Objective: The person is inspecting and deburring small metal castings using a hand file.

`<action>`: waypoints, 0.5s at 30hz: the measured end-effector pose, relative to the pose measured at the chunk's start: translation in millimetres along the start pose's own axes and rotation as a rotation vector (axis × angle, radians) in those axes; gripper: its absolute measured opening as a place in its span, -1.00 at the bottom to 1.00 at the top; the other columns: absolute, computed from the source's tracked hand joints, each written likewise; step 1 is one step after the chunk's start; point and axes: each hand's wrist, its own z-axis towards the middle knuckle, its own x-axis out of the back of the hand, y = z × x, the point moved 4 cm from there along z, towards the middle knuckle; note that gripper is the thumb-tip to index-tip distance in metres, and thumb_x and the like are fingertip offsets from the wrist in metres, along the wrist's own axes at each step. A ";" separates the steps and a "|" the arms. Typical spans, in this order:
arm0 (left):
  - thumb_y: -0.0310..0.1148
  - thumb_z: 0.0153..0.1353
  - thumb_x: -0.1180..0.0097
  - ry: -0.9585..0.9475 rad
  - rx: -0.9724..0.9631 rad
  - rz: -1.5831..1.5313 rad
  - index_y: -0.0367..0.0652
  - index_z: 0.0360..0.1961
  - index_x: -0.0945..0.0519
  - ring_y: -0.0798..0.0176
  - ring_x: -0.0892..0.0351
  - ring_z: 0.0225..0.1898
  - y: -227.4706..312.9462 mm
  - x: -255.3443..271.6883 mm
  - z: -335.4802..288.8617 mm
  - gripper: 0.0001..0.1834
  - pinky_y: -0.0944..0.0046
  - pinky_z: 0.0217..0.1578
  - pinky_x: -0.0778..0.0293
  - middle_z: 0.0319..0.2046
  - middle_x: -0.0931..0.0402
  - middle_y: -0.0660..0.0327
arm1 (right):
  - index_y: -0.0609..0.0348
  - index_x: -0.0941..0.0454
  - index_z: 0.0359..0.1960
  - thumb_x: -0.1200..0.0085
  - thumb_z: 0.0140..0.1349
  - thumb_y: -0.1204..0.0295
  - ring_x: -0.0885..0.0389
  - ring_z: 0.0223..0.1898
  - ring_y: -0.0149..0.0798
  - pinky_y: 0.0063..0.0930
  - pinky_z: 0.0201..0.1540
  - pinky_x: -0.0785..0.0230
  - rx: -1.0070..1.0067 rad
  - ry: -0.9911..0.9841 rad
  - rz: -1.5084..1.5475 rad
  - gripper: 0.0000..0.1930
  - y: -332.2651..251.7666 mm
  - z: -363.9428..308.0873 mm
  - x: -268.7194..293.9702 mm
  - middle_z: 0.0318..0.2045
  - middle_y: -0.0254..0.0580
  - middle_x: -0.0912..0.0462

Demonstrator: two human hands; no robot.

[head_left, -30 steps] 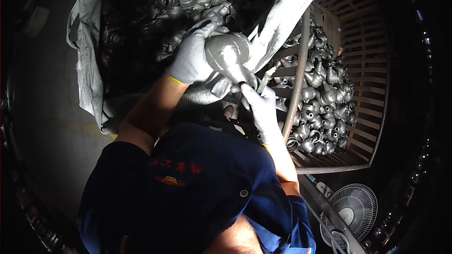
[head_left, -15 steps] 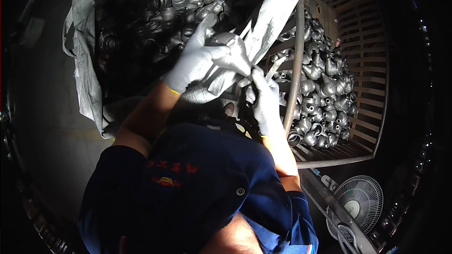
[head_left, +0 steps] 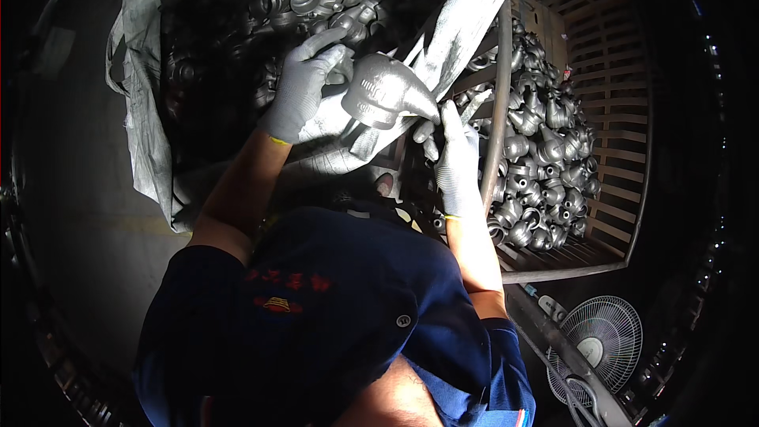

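A grey metal casting (head_left: 383, 95), wide and cup-like at one end and tapering to a narrow stem, is held over the rim of a large woven sack (head_left: 462, 24). The stem is pinched by my right hand (head_left: 458, 162), which wears a grey-white glove. My left hand (head_left: 296, 91), gloved alike, is just left of the wide end, with its fingers apart and nothing seen in them. Many similar castings (head_left: 316, 0) fill the sack beyond my hands. The face of the casting turned away from me is hidden.
On the right, a slatted metal crate (head_left: 621, 119) holds a heap of like castings (head_left: 545, 158). Its upright metal bar (head_left: 496, 111) is close beside my right hand. A white-caged fan (head_left: 597, 348) stands at the lower right, by a metal beam (head_left: 569, 352).
My left hand has come off the casting and moved back left. My right hand has shifted slightly right, and the casting has turned so that its broad side shows.
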 end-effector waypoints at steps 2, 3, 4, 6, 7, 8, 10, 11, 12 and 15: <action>-0.45 0.34 0.03 0.008 0.027 0.028 -0.24 0.07 -0.49 0.50 -0.52 -0.45 -3.3 1.0 -0.8 -0.71 0.51 -0.35 -0.48 -0.39 -0.59 0.25 | 0.24 -0.54 -0.63 0.16 0.39 0.08 -0.20 -0.73 -0.57 -0.68 -0.65 0.00 0.005 0.010 -0.029 -0.46 1.3 3.1 1.5 -0.67 -0.29 -0.54; -0.44 0.35 0.03 0.012 0.047 0.032 -0.24 0.07 -0.49 0.52 -0.50 -0.44 -5.3 1.7 -0.9 -0.71 0.51 -0.36 -0.45 -0.38 -0.57 0.26 | 0.24 -0.54 -0.61 0.16 0.39 0.08 -0.20 -0.73 -0.57 -0.68 -0.65 0.00 0.012 0.006 -0.042 -0.46 1.9 4.3 2.1 -0.65 -0.28 -0.56; -0.43 0.36 0.03 0.011 0.062 0.033 -0.23 0.07 -0.49 0.53 -0.48 -0.43 -7.1 1.9 -0.4 -0.71 0.50 -0.37 -0.41 -0.36 -0.55 0.27 | 0.23 -0.55 -0.59 0.14 0.39 0.09 -0.21 -0.73 -0.58 -0.69 -0.65 0.00 0.011 0.006 -0.063 -0.48 2.8 4.8 3.5 -0.65 -0.28 -0.56; -0.42 0.36 0.02 -0.006 0.049 0.009 -0.23 0.06 -0.49 0.56 -0.42 -0.48 -8.6 1.1 1.4 -0.72 0.52 -0.43 -0.36 -0.40 -0.55 0.28 | 0.21 -0.57 -0.55 0.11 0.38 0.11 -0.21 -0.72 -0.59 -0.70 -0.65 0.00 0.010 0.013 -0.108 -0.53 5.1 5.8 6.3 -0.65 -0.30 -0.57; -0.42 0.34 0.00 -0.020 0.020 -0.017 -0.23 0.04 -0.50 0.57 -0.38 -0.53 -8.0 -0.1 2.6 -0.72 0.55 -0.47 -0.34 -0.45 -0.56 0.27 | 0.21 -0.59 -0.48 0.06 0.36 0.13 -0.21 -0.72 -0.60 -0.70 -0.65 0.01 0.012 0.020 -0.055 -0.59 6.5 6.0 7.7 -0.64 -0.32 -0.57; -0.42 0.33 -0.02 -0.014 0.015 -0.036 -0.23 0.03 -0.50 0.58 -0.35 -0.59 -8.0 -0.4 3.2 -0.73 0.57 -0.52 -0.32 -0.50 -0.57 0.27 | 0.21 -0.61 -0.42 0.01 0.34 0.16 -0.21 -0.72 -0.61 -0.70 -0.65 0.01 0.015 0.032 -0.003 -0.64 8.1 6.7 8.3 -0.63 -0.34 -0.57; -0.42 0.32 -0.04 -0.019 -0.029 -0.012 -0.22 0.01 -0.52 0.59 -0.29 -0.61 -5.2 -2.3 3.2 -0.74 0.57 -0.54 -0.28 -0.50 -0.57 0.28 | 0.20 -0.62 -0.28 -0.07 0.30 0.23 -0.20 -0.72 -0.64 -0.73 -0.65 0.01 0.015 0.027 0.060 -0.73 11.0 7.5 9.0 -0.57 -0.38 -0.58; -0.42 0.31 -0.05 -0.011 -0.038 0.004 -0.22 0.00 -0.53 0.59 -0.27 -0.61 -3.9 -3.3 2.1 -0.74 0.57 -0.55 -0.26 -0.50 -0.57 0.29 | 0.20 -0.62 -0.27 -0.06 0.31 0.23 -0.20 -0.72 -0.64 -0.74 -0.65 0.01 -0.016 0.032 0.079 -0.73 13.5 7.7 9.3 -0.57 -0.38 -0.58; -0.42 0.32 -0.04 -0.024 -0.048 0.032 -0.23 0.00 -0.53 0.60 -0.28 -0.59 -2.0 -4.9 1.4 -0.75 0.56 -0.55 -0.26 -0.49 -0.54 0.31 | 0.20 -0.62 -0.26 -0.05 0.31 0.23 -0.19 -0.72 -0.64 -0.74 -0.65 0.01 -0.022 0.021 0.112 -0.72 14.5 7.8 9.2 -0.58 -0.37 -0.58; -0.42 0.33 -0.03 -0.023 -0.058 0.115 -0.24 0.00 -0.55 0.60 -0.34 -0.52 2.4 -9.1 -0.2 -0.75 0.54 -0.50 -0.30 -0.46 -0.51 0.35 | 0.22 -0.61 -0.22 -0.01 0.33 0.22 -0.20 -0.71 -0.64 -0.74 -0.65 0.00 -0.040 -0.021 0.118 -0.71 14.0 6.3 10.0 -0.59 -0.35 -0.57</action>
